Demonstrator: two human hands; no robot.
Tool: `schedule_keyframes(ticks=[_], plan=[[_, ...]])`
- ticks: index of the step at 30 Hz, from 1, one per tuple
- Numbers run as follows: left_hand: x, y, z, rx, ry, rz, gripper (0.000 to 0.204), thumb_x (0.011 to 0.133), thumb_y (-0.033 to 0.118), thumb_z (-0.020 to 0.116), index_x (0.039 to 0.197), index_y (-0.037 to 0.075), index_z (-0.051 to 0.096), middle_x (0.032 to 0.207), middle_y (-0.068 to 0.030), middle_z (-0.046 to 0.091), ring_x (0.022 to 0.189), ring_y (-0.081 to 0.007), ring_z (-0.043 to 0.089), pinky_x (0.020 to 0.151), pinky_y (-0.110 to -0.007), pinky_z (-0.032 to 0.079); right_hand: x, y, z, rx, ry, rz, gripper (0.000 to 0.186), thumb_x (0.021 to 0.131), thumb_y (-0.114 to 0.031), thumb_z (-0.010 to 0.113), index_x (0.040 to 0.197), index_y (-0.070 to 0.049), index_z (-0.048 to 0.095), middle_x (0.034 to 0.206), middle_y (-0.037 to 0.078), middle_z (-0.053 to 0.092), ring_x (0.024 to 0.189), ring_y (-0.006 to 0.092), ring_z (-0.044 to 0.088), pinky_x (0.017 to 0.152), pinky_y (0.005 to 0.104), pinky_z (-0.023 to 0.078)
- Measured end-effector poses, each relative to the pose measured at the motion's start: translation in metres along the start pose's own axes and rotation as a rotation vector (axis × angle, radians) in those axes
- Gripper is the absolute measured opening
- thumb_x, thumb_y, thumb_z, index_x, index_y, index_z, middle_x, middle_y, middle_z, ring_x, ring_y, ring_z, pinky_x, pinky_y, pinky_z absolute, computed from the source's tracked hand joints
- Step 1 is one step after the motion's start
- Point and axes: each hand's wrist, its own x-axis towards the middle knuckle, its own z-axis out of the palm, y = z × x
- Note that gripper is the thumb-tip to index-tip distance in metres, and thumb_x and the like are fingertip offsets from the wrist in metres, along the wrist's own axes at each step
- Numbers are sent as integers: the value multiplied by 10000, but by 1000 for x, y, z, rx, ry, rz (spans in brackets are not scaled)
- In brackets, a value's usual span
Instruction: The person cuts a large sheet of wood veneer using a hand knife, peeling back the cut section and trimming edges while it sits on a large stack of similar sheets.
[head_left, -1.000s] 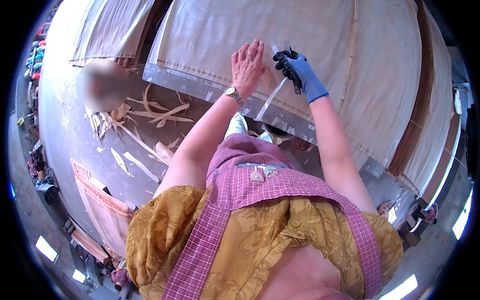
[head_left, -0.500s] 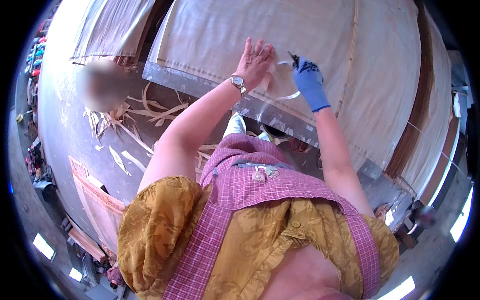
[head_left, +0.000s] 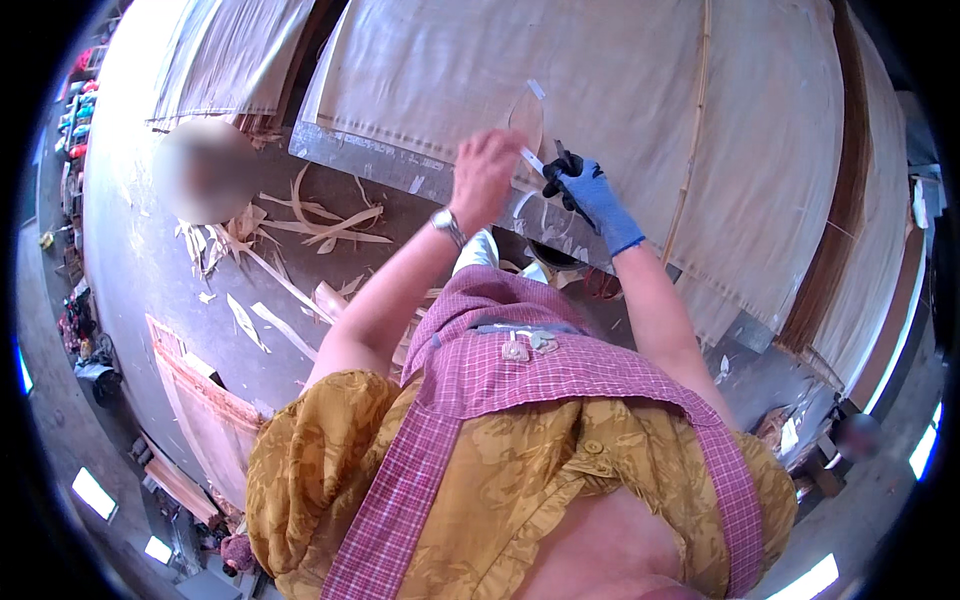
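Observation:
My left hand (head_left: 483, 172), bare with a wristwatch, is over the front edge of a pale veneer sheet (head_left: 420, 70), its bent fingers blurred beside a narrow white strip (head_left: 532, 160); whether they grip it is unclear. My right hand (head_left: 592, 200), in a blue and black glove, is closed on a dark tool (head_left: 563, 157), probably a cutter, at that strip's right. An oval mark or patch (head_left: 525, 120) shows on the sheet just beyond my fingers. The sheet lies on a grey board (head_left: 345, 150).
A bamboo-like stick (head_left: 697, 100) crosses the sheets at right, beside darker veneer layers (head_left: 830, 260). Wood shavings (head_left: 330, 230) litter the grey floor at left, another veneer stack (head_left: 225, 60) lies at upper left, and a person (head_left: 237, 553) is at the lower-left rim.
Compared with half a second ago, my left hand has lifted from the sheet and drawn down toward me, blurring. My right hand has shifted down and left with the tool.

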Motion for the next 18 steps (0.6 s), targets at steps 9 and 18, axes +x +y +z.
schedule_keyframes(ticks=[9, 18], plan=[[-33, 35, 19, 416, -266, 78, 573, 855, 141, 471, 1417, 153, 364, 1485, -15, 299, 1401, -267, 221, 1138, -578, 76, -9, 0, -7, -1097, 308, -373, 271, 880, -303, 592, 929, -37, 590, 767, 192, 665, 676, 330, 662, 609, 447, 513], [-4, 16, 3, -122, -125, -133, 710, 730, 7, 556, 1408, 129, 384, 1358, -66, 477, 1244, -274, 424, 1045, -451, 302, 59, -56, 0, -351, 54, -290, 358, 880, -337, 572, 1050, -23, 586, 886, 173, 681, 788, 339, 666, 733, 434, 505]])
